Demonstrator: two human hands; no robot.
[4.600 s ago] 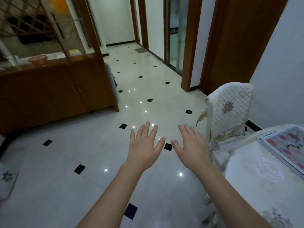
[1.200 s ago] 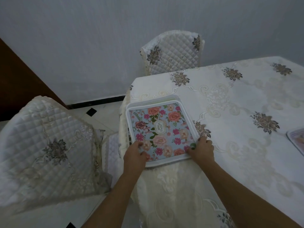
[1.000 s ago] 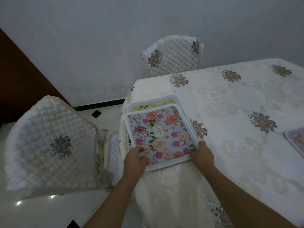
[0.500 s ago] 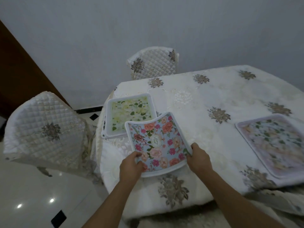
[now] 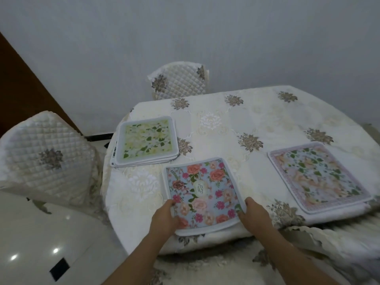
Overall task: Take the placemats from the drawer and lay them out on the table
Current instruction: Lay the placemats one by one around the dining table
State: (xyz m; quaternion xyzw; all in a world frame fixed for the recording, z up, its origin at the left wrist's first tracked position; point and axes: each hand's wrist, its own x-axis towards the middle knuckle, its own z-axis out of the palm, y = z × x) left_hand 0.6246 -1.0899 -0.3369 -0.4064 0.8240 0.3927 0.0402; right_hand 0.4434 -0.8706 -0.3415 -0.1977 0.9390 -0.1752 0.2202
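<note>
Head view: I see both hands holding the blue mat [image 5: 202, 191] at its near corners over the near edge of the worktop [image 5: 257, 124]. The left hand [image 5: 164, 218] pinches the near left corner, thumb on the printed face; the right hand [image 5: 254, 212] grips the near right corner the same way. The mat's far edge lies on the cloth, while its near edge juts just past the worktop rim.

Half a second ago this mat was bowed and lifted at its far end, just beside the stack; now it lies nearly flat and sits further right, apart from the stack. About a second ago it was still on top of that stack at the worktop's left corner.

The stack [image 5: 146, 140], topped by a green-and-yellow mat, rests at the far left corner, its lower sheets fanned slightly at the near edge. A pale pink mat [image 5: 317, 175] lies flat at the right, well apart from the blue one, its near corner at the worktop edge.

Two quilted chairs stand by: one [image 5: 181, 81] behind the worktop against the wall, one [image 5: 45, 159] at the left.
</note>
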